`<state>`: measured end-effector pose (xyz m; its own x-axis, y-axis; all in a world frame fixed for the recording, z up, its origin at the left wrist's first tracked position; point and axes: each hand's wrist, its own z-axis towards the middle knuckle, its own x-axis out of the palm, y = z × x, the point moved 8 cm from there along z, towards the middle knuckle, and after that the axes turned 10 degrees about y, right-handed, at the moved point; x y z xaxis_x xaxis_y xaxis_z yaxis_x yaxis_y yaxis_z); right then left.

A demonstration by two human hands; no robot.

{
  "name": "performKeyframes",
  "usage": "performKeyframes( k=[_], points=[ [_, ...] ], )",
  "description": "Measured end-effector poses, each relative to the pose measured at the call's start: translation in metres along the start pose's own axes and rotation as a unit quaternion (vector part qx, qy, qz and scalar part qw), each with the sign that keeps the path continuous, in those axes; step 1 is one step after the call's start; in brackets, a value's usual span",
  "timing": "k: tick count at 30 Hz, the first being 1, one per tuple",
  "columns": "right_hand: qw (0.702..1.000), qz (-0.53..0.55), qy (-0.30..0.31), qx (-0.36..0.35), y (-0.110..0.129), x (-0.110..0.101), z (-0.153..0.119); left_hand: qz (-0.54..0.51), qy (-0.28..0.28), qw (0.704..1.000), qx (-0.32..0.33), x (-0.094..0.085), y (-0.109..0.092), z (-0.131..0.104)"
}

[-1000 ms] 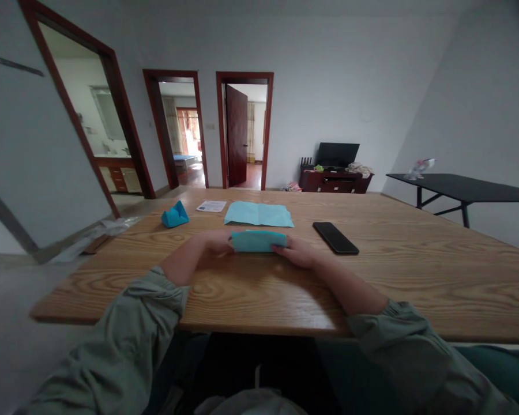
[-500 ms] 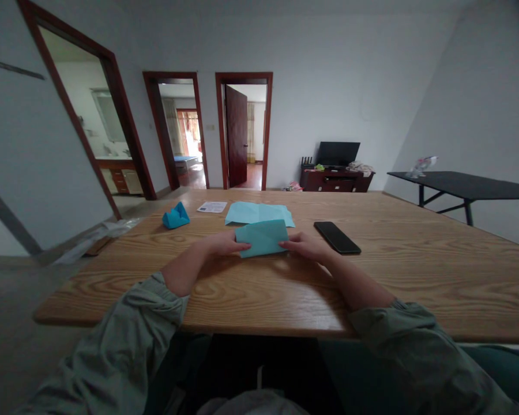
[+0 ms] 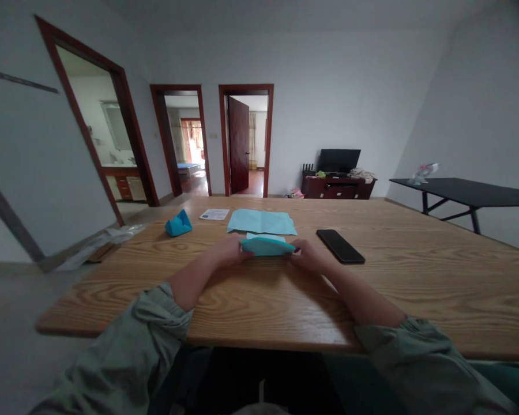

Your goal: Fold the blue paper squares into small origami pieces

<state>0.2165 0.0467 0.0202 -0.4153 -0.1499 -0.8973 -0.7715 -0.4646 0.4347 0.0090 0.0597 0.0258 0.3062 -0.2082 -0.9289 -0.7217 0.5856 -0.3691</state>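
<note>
A folded light-blue paper [image 3: 268,248] is held just above the wooden table [image 3: 259,305], tilted so that it looks narrow and slightly bowed. My left hand [image 3: 232,250] grips its left end and my right hand [image 3: 305,255] grips its right end. Right behind it lies a creased, unfolded light-blue sheet [image 3: 262,221]. A darker blue folded paper shape [image 3: 179,223] stands on the table to the left. Beside that shape is a small white printed card [image 3: 214,214].
A black phone [image 3: 340,246] lies to the right of my right hand. Beyond the table are a dark cabinet [image 3: 338,188] with a screen [image 3: 339,161], and a black table [image 3: 467,191] at the right. Doorways open in the far wall.
The folded paper has tilted from showing its broad face to a narrow, bowed view, with both hands still on its ends. The whole view has shifted slightly, so the scene sits lower.
</note>
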Motion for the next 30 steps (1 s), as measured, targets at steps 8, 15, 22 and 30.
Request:
performKeyframes(
  k=[8,15,22,30],
  points=[
    [0.995,-0.003,0.079,0.059,-0.001,0.008,-0.003,0.006,0.084,0.996,-0.002,0.014,-0.007,0.002],
    [0.997,0.056,0.003,0.058,-0.01,0.003,0.006,-0.137,0.006,0.991,-0.012,0.009,0.009,0.01],
    [0.992,-0.02,-0.07,0.104,-0.021,0.002,0.026,-0.106,-0.071,0.989,-0.078,0.01,0.034,0.023],
    [0.987,-0.077,-0.098,0.105,-0.03,0.007,0.027,0.049,-0.039,0.996,-0.062,0.014,0.028,0.027]
  ],
)
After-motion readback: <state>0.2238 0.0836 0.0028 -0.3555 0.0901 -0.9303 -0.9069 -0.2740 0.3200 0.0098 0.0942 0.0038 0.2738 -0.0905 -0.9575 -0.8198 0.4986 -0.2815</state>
